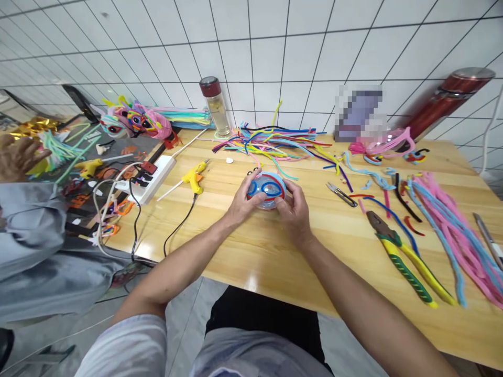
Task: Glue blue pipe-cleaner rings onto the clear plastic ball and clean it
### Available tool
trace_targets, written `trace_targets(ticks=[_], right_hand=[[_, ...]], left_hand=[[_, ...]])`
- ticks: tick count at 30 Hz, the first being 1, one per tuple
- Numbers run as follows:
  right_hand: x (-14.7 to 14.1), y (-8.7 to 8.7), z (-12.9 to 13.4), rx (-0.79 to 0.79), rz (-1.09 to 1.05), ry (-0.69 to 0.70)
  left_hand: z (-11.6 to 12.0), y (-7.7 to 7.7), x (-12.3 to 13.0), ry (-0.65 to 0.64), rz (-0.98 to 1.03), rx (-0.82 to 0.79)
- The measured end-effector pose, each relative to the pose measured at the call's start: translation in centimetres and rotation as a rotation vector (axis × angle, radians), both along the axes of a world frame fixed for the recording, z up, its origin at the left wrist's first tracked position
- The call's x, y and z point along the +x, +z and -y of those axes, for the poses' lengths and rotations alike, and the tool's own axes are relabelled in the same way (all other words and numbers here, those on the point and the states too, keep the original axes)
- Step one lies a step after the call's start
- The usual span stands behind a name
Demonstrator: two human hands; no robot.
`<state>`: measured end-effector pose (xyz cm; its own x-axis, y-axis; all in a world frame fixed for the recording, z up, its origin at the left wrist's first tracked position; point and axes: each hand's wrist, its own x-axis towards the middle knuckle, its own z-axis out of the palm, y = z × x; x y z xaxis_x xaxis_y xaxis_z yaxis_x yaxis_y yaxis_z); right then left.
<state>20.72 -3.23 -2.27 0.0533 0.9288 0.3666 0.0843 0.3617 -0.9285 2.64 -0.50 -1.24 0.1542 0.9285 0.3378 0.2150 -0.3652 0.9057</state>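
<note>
A round clear piece (pixel 271 183) with blue and red pipe-cleaner loops on it is held above the wooden table (pixel 236 251). My left hand (pixel 248 199) grips its left side, the thumb lying on its face. From the right, my right hand (pixel 294 208) holds its edge, thumb at the lower rim. The fingers behind the piece are partly hidden. Left of my hands lies a yellow glue gun (pixel 193 178) with its cord trailing to the table edge. Beyond them is a pile of coloured pipe cleaners (pixel 271 142).
Small scissors (pixel 341 195), pliers (pixel 408 256) and pink and blue pipe cleaners (pixel 451 225) lie right. A glass bottle (pixel 217 107) and red flask (pixel 444 104) stand behind. Left are a power strip (pixel 155 178), a colourful figure (pixel 137 123) and another person's hand (pixel 19 157).
</note>
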Motion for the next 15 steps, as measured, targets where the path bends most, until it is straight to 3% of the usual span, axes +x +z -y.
trace_targets(ticks=[2,5,15], right_hand=[[0.15,0.06,-0.10,0.026,0.066,-0.018],[0.32,0.11,-0.35,0.071,0.121,-0.031],[0.68,0.85,-0.27,0.083,0.094,0.001]], left_hand=[[-0.02,0.22,-0.03,-0.048,0.020,-0.033],[-0.21,0.26,0.14,-0.024,-0.001,-0.042],[0.03,0.07,0.83,0.081,-0.087,0.133]])
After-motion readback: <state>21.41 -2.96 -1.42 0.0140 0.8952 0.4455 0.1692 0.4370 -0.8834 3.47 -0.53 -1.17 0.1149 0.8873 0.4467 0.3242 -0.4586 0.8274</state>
